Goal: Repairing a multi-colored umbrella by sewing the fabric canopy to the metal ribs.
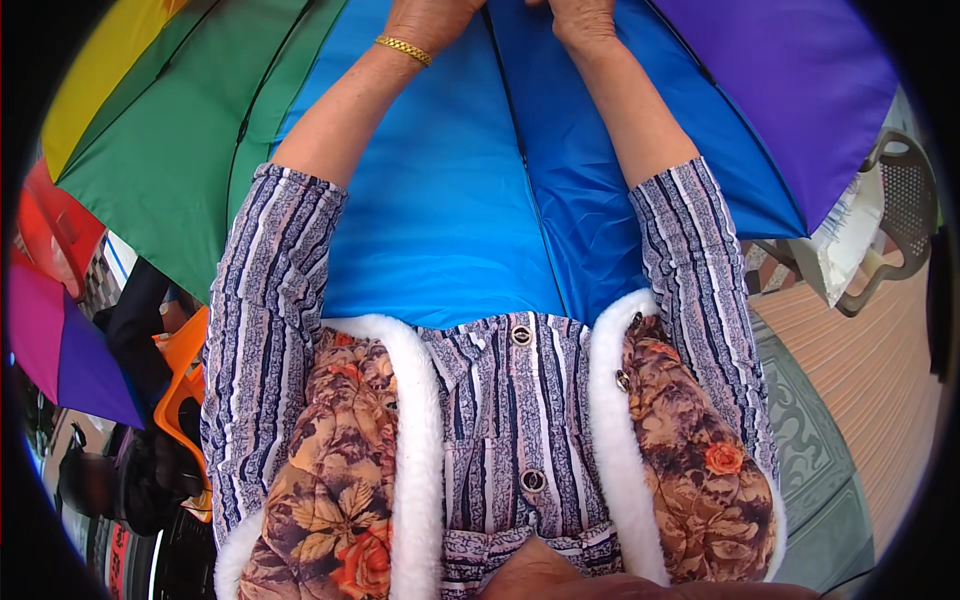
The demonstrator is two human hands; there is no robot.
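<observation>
A large open umbrella [420, 230] with yellow, green, blue and purple panels spreads across my lap and the upper view. Dark thin ribs run along its cloth. My left hand [432, 22], above a gold bracelet, lies over the light blue panel at the upper edge. Close to the darker blue panel is my right hand [584, 18], a short way off to the right. The upper edge cuts off the fingers of both hands, so I cannot see whether they grip a rib or the cloth.
To the left are a pink and purple umbrella [62, 345], an orange chair-like frame [180, 385] and a red plastic object [62, 225]. A brown-grey chair [905, 205] with a white sheet or bag [850, 245] stands right. Below it is a grey-green patterned surface [815, 450].
</observation>
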